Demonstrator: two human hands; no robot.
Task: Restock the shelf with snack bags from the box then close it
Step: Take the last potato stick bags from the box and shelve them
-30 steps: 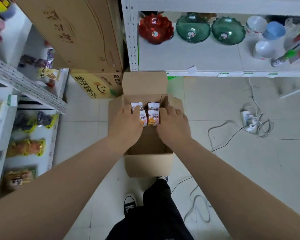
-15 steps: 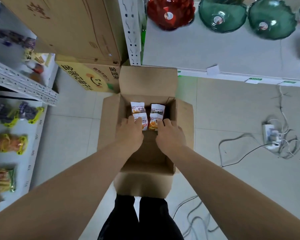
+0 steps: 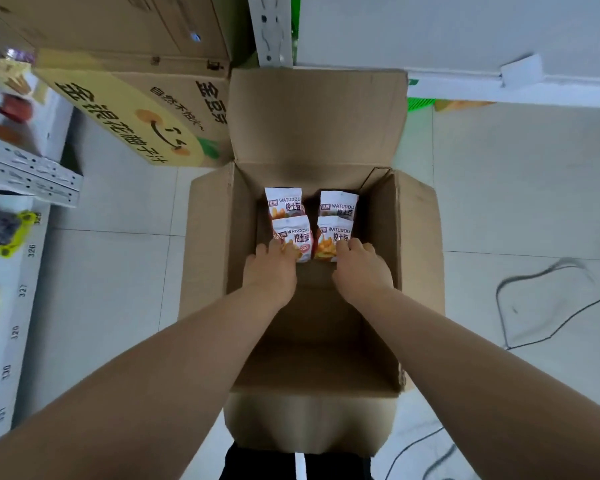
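Inside the box (image 3: 208,244), our left hand (image 3: 271,271) grips the near-left bag (image 3: 293,233), our right hand (image 3: 361,271) the near-right bag (image 3: 330,237).

Matt brown cardboard box (image 3: 316,126) with creased flaps, glossy plastic-film snack bags (image 3: 291,233), smooth faintly shiny floor tiles (image 3: 118,271), white painted perforated metal shelf post (image 3: 270,29), yellow printed cardboard carton (image 3: 129,109) with slight sheen

A: bg, top-left?
B: yellow printed carton (image 3: 132,123) on the floor, plain brown carton (image 3: 111,26) stacked on it.
A: rt side?
B: pale tiled floor (image 3: 516,188), black cable (image 3: 541,306) looping across it. Green strip (image 3: 421,105) low at top centre-rt. White obj at rt edge too blurred, can't ID.
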